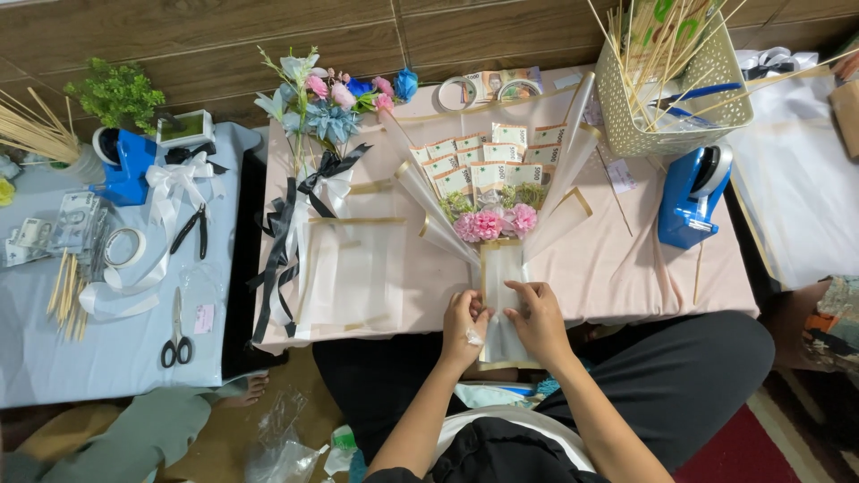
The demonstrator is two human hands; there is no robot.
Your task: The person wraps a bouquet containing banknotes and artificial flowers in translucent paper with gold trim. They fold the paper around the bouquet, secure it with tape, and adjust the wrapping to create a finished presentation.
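Clear-wrapped banknote bouquet [490, 201] stem pinched in left hand [464, 328] and right hand [539, 319] grips, blue tape dispenser [691, 195] right, flower bouquet [322, 116] left.

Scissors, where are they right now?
In the head view the scissors lie far left on the light blue table, below the black pliers and beside the white ribbon.

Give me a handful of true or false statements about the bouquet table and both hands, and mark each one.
1. Both hands rest on the wrapped stem of the banknote bouquet. True; left hand, right hand.
2. The bouquet has pink flowers below the folded notes. True.
3. The blue tape dispenser lies left of the bouquet. False; it stands to the right, below the white basket.
4. The scissors are in the right hand. False; they lie on the light blue table at left.
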